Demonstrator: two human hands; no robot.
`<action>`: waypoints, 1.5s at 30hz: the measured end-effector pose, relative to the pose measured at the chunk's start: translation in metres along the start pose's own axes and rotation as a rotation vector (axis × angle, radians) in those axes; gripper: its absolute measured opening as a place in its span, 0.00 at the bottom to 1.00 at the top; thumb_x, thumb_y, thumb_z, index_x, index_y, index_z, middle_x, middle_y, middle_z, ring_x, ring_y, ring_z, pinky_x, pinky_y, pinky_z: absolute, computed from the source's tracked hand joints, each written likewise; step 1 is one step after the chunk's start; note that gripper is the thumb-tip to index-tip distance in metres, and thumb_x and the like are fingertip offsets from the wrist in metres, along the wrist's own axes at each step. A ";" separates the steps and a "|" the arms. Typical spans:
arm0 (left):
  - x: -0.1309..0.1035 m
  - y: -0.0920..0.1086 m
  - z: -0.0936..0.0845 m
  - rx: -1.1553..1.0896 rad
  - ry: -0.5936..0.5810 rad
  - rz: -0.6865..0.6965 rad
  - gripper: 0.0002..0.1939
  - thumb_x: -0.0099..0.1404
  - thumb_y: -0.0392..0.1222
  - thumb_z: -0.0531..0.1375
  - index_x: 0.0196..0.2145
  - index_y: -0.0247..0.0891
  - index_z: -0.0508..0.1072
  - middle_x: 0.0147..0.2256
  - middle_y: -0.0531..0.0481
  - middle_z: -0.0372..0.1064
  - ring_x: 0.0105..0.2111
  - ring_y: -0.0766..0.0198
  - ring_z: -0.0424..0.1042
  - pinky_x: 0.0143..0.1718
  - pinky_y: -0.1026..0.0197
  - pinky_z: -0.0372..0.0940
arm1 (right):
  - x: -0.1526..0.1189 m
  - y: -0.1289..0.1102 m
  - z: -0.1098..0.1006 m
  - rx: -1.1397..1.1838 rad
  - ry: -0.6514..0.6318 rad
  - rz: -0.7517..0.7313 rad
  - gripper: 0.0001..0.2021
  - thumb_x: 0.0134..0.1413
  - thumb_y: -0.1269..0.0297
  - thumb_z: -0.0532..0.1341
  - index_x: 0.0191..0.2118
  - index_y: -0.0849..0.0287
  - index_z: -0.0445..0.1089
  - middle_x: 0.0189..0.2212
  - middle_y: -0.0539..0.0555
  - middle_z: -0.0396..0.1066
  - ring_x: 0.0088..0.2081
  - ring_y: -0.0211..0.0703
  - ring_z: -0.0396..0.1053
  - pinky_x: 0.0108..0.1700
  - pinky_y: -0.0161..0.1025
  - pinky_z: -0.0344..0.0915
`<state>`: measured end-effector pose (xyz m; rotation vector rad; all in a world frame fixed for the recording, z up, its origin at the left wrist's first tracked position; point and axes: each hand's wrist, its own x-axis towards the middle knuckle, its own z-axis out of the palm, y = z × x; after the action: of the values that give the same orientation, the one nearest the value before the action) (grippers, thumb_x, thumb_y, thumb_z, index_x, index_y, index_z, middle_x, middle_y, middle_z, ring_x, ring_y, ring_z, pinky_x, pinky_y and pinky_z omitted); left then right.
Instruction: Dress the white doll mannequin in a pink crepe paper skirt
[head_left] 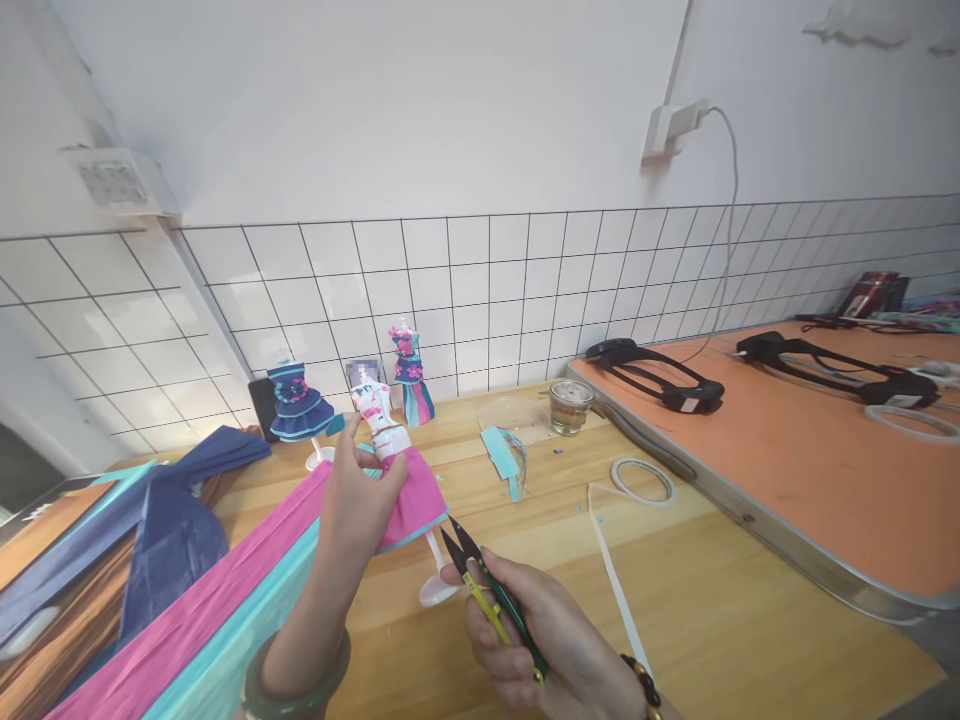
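Observation:
My left hand (364, 495) grips a small doll mannequin (388, 437) around its waist, tilting it on its white stand. It wears a white patterned top and a pink skirt (417, 492) with a light blue hem. In my right hand (536, 620) is a pair of thread snips (487, 590) with black blades and yellow and green handles. The blades are parted, their tips close to the skirt's lower right corner; whether they touch it I cannot tell. Behind stand two dressed mannequins, one in a navy dress (298, 405), one in a pink, navy and teal dress (409, 370).
Long strips of pink fabric (247, 560), blue and brown cloth lie at left. Toward the right are a tape roll (643, 481) with its tail pulled out, teal scraps (501, 455) and a glass jar (571, 407). Black headsets (660, 378) rest on an orange surface (750, 460).

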<state>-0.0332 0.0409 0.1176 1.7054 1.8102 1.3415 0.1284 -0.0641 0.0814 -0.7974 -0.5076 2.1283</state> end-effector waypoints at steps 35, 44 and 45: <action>-0.006 -0.001 0.007 -0.030 -0.001 0.074 0.40 0.52 0.48 0.58 0.60 0.40 0.50 0.27 0.55 0.64 0.32 0.57 0.69 0.36 0.53 0.62 | 0.005 -0.001 0.006 -0.006 0.006 -0.076 0.15 0.62 0.55 0.48 0.45 0.58 0.64 0.17 0.42 0.55 0.12 0.23 0.42 0.12 0.24 0.39; -0.005 -0.005 0.008 -0.028 -0.001 0.073 0.40 0.53 0.48 0.58 0.61 0.39 0.48 0.26 0.55 0.63 0.31 0.58 0.69 0.36 0.54 0.62 | 0.011 0.000 0.003 -0.045 -0.008 -0.116 0.16 0.60 0.53 0.51 0.46 0.56 0.64 0.18 0.42 0.52 0.11 0.23 0.41 0.11 0.24 0.41; -0.005 -0.004 0.008 -0.028 0.000 0.069 0.40 0.53 0.48 0.58 0.61 0.39 0.49 0.26 0.55 0.63 0.31 0.58 0.69 0.36 0.54 0.62 | 0.011 0.000 0.003 -0.050 -0.005 -0.122 0.16 0.60 0.53 0.51 0.46 0.56 0.64 0.18 0.42 0.52 0.11 0.23 0.41 0.11 0.24 0.41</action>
<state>-0.0285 0.0404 0.1087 1.7686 1.7395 1.3874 0.1212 -0.0563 0.0791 -0.7698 -0.5986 2.0125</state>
